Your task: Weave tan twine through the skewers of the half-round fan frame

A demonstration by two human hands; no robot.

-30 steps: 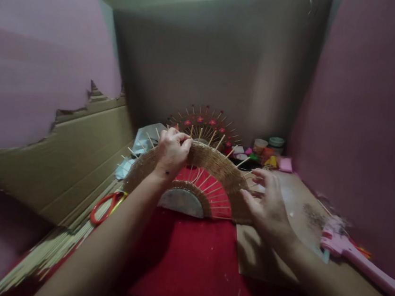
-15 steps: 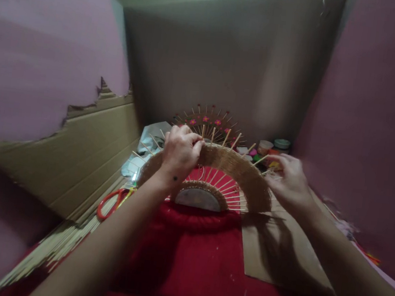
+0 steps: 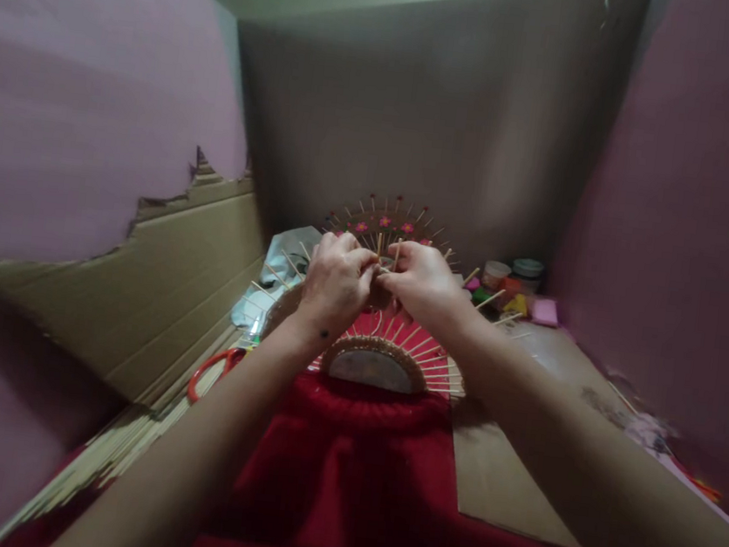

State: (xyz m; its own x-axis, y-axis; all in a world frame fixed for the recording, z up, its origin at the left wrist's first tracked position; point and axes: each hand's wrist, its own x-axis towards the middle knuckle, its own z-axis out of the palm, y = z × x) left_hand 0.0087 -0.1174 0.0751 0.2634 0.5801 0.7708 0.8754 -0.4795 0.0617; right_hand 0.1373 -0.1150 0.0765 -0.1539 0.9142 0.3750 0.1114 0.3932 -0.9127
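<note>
A half-round woven fan piece (image 3: 395,347) of thin sticks and tan cord stands on red cloth (image 3: 356,466) in front of me. My left hand (image 3: 335,283) is closed on its top rim. My right hand (image 3: 425,285) is pinched against the same spot, fingertips meeting those of the left hand. Whatever sits between the fingertips is too small to make out. A grey half-disc (image 3: 370,369) forms the fan's core. Bare stick ends poke out past the weave on both sides.
A second, flower-decorated stick fan (image 3: 389,224) leans on the back wall. Red-handled scissors (image 3: 212,370) and a bundle of sticks (image 3: 107,455) lie at the left by cardboard (image 3: 138,300). Small jars (image 3: 513,273) stand at the back right. Brown board (image 3: 506,474) lies to the right.
My right hand has moved from the fan's right edge up to its top, meeting my left hand. The left hand has stayed on the rim. The view has shifted slightly.
</note>
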